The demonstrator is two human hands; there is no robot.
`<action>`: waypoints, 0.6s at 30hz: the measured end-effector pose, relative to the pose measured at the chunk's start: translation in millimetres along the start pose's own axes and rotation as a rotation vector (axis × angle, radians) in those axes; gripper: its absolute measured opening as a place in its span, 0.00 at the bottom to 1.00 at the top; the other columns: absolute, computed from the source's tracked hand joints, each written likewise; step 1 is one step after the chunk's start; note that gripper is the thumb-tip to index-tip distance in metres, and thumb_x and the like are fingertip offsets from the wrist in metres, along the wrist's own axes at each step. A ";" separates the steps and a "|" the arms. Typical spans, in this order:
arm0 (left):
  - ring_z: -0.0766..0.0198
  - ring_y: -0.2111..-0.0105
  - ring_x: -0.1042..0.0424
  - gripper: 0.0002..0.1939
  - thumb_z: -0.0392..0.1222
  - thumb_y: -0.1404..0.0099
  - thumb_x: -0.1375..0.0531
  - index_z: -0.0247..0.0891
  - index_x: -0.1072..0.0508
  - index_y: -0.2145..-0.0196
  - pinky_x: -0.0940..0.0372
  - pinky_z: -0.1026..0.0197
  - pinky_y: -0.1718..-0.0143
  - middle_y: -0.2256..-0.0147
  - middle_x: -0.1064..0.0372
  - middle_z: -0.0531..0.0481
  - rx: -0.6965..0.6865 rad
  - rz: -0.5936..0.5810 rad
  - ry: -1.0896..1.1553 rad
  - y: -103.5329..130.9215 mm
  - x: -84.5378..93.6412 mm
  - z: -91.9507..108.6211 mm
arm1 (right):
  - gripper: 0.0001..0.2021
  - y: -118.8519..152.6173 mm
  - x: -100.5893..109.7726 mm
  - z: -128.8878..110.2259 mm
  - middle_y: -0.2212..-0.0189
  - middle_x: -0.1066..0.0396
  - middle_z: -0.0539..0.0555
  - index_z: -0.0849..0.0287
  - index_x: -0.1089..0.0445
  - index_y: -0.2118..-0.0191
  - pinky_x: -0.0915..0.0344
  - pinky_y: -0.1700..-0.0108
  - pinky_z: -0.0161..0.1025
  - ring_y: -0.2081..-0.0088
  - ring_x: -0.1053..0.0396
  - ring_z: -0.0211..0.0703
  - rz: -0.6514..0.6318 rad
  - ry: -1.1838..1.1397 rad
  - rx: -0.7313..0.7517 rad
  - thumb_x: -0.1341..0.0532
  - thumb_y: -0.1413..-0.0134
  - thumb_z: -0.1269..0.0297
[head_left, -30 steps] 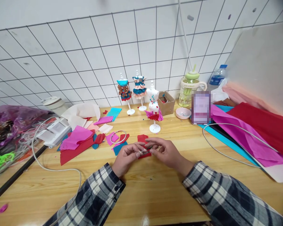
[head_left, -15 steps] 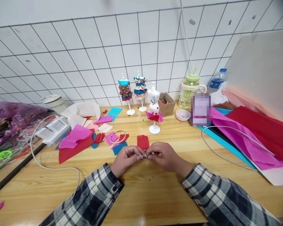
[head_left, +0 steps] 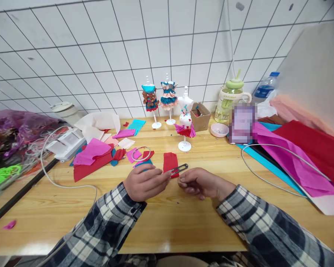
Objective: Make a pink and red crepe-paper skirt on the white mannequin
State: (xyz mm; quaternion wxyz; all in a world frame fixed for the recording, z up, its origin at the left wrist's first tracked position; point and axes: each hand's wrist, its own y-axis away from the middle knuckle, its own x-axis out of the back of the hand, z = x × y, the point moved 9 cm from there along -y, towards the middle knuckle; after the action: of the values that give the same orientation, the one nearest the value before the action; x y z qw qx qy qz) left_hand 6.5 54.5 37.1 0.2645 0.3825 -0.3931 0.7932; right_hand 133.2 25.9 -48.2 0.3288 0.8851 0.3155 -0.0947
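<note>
Between my hands lie small black thread snips (head_left: 181, 169) and a red paper piece (head_left: 169, 163) on the wooden table. My left hand (head_left: 147, 182) is closed, its fingertips reaching the left end of the snips at the paper's edge; what it grips there is too small to make out. My right hand (head_left: 197, 183) is closed in a pinch just below the snips' looped end, and anything in its fingertips is too small to name. Behind the paper stands a white mini mannequin (head_left: 185, 111) with a pink and red skirt.
Two dressed mannequins (head_left: 149, 97) stand by the tiled wall, near a cardboard box (head_left: 200, 118), pink bowl (head_left: 219, 130) and green-lidded jug (head_left: 231, 97). Paper scraps (head_left: 91, 151) and a cable (head_left: 64, 186) are left; colored sheets (head_left: 295, 163) lie right.
My hands have moved apart from their joint pinch, and the black snips now show between them. The camera view has tilted down a little.
</note>
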 end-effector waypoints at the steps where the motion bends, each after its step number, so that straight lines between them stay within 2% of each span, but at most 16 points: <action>1: 0.57 0.63 0.25 0.07 0.41 0.41 0.36 0.51 0.21 0.65 0.34 0.52 0.52 0.63 0.21 0.52 0.001 0.012 -0.014 -1.2 2.2 -3.5 | 0.09 0.8 15.2 -5.4 0.86 0.47 0.43 0.58 0.37 0.76 0.58 0.87 0.28 0.86 0.55 0.30 0.123 0.058 0.055 0.43 0.54 0.59; 3: 0.55 0.59 0.26 0.08 0.42 0.43 0.35 0.51 0.21 0.63 0.37 0.49 0.49 0.61 0.22 0.51 -0.002 0.070 -0.061 -5.5 8.9 -9.2 | 0.11 11.7 48.8 -29.2 0.85 0.45 0.44 0.59 0.35 0.75 0.53 0.85 0.29 0.85 0.50 0.31 0.453 0.226 0.286 0.44 0.49 0.58; 4: 0.54 0.58 0.26 0.09 0.42 0.43 0.35 0.51 0.21 0.63 0.38 0.47 0.47 0.59 0.22 0.50 -0.011 0.090 -0.086 -7.8 10.9 -10.3 | 0.11 22.9 58.8 -44.7 0.83 0.40 0.46 0.59 0.32 0.72 0.47 0.82 0.30 0.82 0.44 0.33 0.607 0.326 0.446 0.44 0.47 0.58; 5: 0.54 0.57 0.27 0.09 0.42 0.43 0.35 0.51 0.21 0.63 0.40 0.46 0.46 0.58 0.22 0.50 -0.026 0.092 -0.107 -10.0 10.5 -10.0 | 0.11 35.2 60.1 -59.2 0.78 0.34 0.50 0.60 0.30 0.66 0.40 0.77 0.32 0.77 0.38 0.36 0.715 0.437 0.614 0.44 0.46 0.57; 6: 0.53 0.56 0.27 0.09 0.42 0.43 0.36 0.51 0.21 0.63 0.41 0.46 0.46 0.58 0.23 0.50 -0.042 0.075 -0.128 -11.9 7.9 -8.7 | 0.12 45.8 53.1 -70.9 0.70 0.29 0.53 0.59 0.29 0.60 0.35 0.69 0.35 0.69 0.33 0.40 0.763 0.560 0.773 0.43 0.45 0.57; 8: 0.53 0.56 0.28 0.08 0.43 0.42 0.37 0.51 0.21 0.63 0.41 0.45 0.45 0.57 0.23 0.49 -0.067 0.020 -0.167 -14.0 -0.7 -4.9 | 0.17 57.6 23.6 -83.0 0.55 0.28 0.57 0.56 0.31 0.51 0.35 0.54 0.43 0.55 0.32 0.46 0.717 0.816 1.015 0.40 0.45 0.57; 9: 0.53 0.56 0.29 0.08 0.43 0.41 0.38 0.50 0.21 0.64 0.42 0.45 0.45 0.58 0.23 0.49 -0.069 0.000 -0.186 -14.3 -4.7 -3.4 | 0.18 59.1 7.1 -83.8 0.52 0.29 0.57 0.54 0.32 0.49 0.37 0.50 0.45 0.51 0.33 0.48 0.656 0.930 1.090 0.39 0.45 0.57; 11: 0.53 0.56 0.29 0.08 0.43 0.41 0.39 0.49 0.21 0.64 0.42 0.45 0.46 0.59 0.23 0.48 -0.075 -0.013 -0.207 -14.0 -9.7 0.3 | 0.17 58.1 -16.3 -80.6 0.54 0.27 0.56 0.53 0.31 0.50 0.38 0.48 0.46 0.52 0.32 0.47 0.571 1.069 1.154 0.38 0.44 0.58; 14: 0.54 0.57 0.30 0.08 0.42 0.40 0.40 0.49 0.22 0.64 0.41 0.46 0.46 0.60 0.23 0.49 -0.095 0.006 -0.214 -14.2 -11.3 6.1 | 0.09 56.1 -22.4 -77.0 0.64 0.24 0.53 0.53 0.27 0.57 0.36 0.56 0.42 0.62 0.30 0.43 0.627 1.106 1.150 0.41 0.41 0.60; 18: 0.56 0.60 0.31 0.08 0.41 0.40 0.41 0.49 0.22 0.65 0.40 0.48 0.50 0.61 0.23 0.49 -0.129 0.062 -0.220 -16.9 -6.4 12.8 | 0.08 53.6 -18.3 -73.8 0.69 0.23 0.51 0.52 0.24 0.62 0.37 0.60 0.40 0.67 0.31 0.41 0.683 1.173 1.121 0.42 0.39 0.60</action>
State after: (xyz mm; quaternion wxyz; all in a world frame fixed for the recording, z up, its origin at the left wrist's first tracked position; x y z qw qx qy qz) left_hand 27.5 52.5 44.1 0.2190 0.4373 -0.4815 0.7273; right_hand 149.2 32.9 43.2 -0.3589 0.8682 0.0586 0.3378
